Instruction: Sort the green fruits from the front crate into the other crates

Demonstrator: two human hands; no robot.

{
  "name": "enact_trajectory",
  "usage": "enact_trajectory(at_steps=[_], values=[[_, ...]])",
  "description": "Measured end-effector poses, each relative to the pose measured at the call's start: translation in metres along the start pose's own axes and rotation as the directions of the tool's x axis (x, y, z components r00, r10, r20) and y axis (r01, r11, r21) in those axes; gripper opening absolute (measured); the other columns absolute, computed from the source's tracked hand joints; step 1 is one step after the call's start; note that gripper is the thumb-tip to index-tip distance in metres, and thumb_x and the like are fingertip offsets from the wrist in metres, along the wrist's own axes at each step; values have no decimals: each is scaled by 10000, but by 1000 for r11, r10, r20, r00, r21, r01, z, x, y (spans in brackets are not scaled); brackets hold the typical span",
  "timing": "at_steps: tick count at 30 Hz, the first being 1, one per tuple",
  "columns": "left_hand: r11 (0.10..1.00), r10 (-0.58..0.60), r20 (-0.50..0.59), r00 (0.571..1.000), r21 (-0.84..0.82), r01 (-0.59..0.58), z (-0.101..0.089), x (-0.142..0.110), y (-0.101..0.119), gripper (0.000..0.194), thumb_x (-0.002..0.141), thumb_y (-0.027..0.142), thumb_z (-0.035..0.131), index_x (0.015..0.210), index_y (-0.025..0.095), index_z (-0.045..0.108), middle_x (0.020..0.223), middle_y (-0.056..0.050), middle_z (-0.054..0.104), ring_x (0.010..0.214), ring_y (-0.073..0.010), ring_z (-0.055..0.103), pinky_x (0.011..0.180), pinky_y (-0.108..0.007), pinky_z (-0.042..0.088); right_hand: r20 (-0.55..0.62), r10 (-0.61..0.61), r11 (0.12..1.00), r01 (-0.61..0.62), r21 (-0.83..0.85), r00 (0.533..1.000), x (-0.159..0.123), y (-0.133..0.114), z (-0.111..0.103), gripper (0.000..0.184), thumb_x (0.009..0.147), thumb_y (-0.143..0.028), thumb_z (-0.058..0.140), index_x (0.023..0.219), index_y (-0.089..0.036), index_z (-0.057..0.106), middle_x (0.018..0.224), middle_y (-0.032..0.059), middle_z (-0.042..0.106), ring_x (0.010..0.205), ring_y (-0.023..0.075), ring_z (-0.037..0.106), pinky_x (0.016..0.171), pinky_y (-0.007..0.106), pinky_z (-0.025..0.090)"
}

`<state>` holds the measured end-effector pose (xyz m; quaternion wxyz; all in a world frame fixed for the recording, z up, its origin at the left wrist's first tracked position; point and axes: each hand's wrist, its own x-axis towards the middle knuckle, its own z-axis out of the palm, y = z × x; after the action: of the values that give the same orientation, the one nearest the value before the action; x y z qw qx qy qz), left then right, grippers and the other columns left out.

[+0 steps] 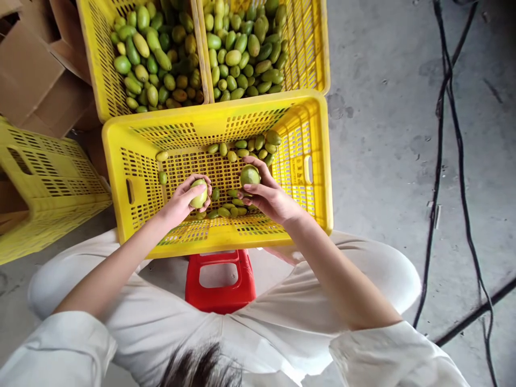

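Observation:
My left hand (189, 196) is closed around a yellow-green oval fruit (199, 193), its thumb lying across the top. In my right hand (268, 193) a rounder green fruit (250, 175) is held between thumb and fingers. Both hands are over the inside of the near yellow plastic crate (217, 235). On its slotted floor lie small green fruits, some in a cluster (260, 145) at the far right side and others in a row (229, 209) along the near side. A couple of single fruits (162, 177) rest at the left.
Behind stands a divided yellow crate (203, 54) heaped with green fruits (242, 54). Another yellow crate (52, 177) and cardboard boxes (36, 70) are at the left. A red stool (220, 298) sits under the near crate. Black cables (439, 161) cross the concrete floor at right.

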<state>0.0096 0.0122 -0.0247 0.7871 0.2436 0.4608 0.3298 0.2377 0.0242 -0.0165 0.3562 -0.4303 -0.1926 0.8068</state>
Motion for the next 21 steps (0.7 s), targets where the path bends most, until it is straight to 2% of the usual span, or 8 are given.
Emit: enact_trajectory(at_steps=[2, 4, 7, 9, 12, 15, 18, 21], values=[[1000, -19, -25, 1000, -25, 19, 0, 1, 4, 283, 767, 339, 736, 959, 176, 608, 825, -11, 605, 609, -116, 600, 471, -221, 463, 6, -28, 998, 28, -48, 1000, -3, -5, -1, 593, 626, -145, 805, 1133, -320, 554, 817, -65, 590, 613, 105, 589, 495, 205, 426], [997, -30, -43, 999, -71, 27, -1, 1, 8, 320, 749, 333, 739, 998, 170, 622, 842, -14, 612, 659, -132, 626, 541, -258, 530, 1, -58, 992, 57, -115, 998, -5, -9, -2, 536, 621, -170, 829, 1081, -290, 580, 799, -55, 604, 556, 97, 550, 469, 212, 404], [993, -15, -61, 998, -122, 8, -2, 0, 12, 332, 721, 286, 763, 1002, 179, 620, 914, -18, 636, 733, -140, 655, 643, -288, 571, 8, -63, 981, 64, -182, 998, -7, -12, -4, 306, 699, -295, 789, 950, -230, 626, 726, -15, 624, 553, 128, 577, 467, 232, 413], [991, 4, -57, 998, -131, -12, -2, -1, 14, 294, 692, 247, 787, 907, 185, 596, 878, -2, 640, 667, -116, 640, 573, -247, 541, -3, -32, 990, 31, -136, 999, -5, -11, -4, 203, 723, -330, 741, 838, -201, 634, 761, 27, 656, 643, 169, 641, 511, 255, 465], [991, 0, -50, 999, -131, -6, -1, -2, 15, 280, 686, 249, 790, 755, 185, 526, 650, 49, 556, 463, -67, 526, 401, -177, 401, -50, 2, 1000, -2, 15, 999, 0, -4, -4, 137, 701, -278, 716, 725, -192, 612, 877, 48, 686, 802, 196, 681, 648, 294, 549], [992, -72, -95, 993, -112, 61, 0, 0, 10, 308, 712, 343, 765, 680, 179, 506, 523, 68, 462, 360, -53, 426, 327, -171, 306, -77, 56, 994, -48, 99, 995, 6, 7, -5, 169, 705, -297, 734, 696, -191, 602, 763, 26, 660, 736, 167, 658, 679, 288, 559], [989, -147, -203, 968, -34, 144, -2, 2, -1, 311, 718, 375, 753, 662, 173, 525, 510, 51, 484, 349, -66, 435, 315, -187, 304, -96, 220, 972, -209, 108, 971, 10, 19, -7, 335, 729, -482, 731, 656, -188, 585, 618, 30, 609, 623, 170, 613, 603, 296, 545], [986, -98, -292, 951, 103, 133, -4, 4, -12, 287, 742, 367, 753, 683, 170, 551, 540, 34, 526, 382, -83, 480, 347, -204, 359, -236, 302, 946, -259, 196, 924, 13, 24, -10, 426, 745, -588, 695, 630, -206, 546, 617, 39, 607, 641, 188, 607, 603, 330, 558]])
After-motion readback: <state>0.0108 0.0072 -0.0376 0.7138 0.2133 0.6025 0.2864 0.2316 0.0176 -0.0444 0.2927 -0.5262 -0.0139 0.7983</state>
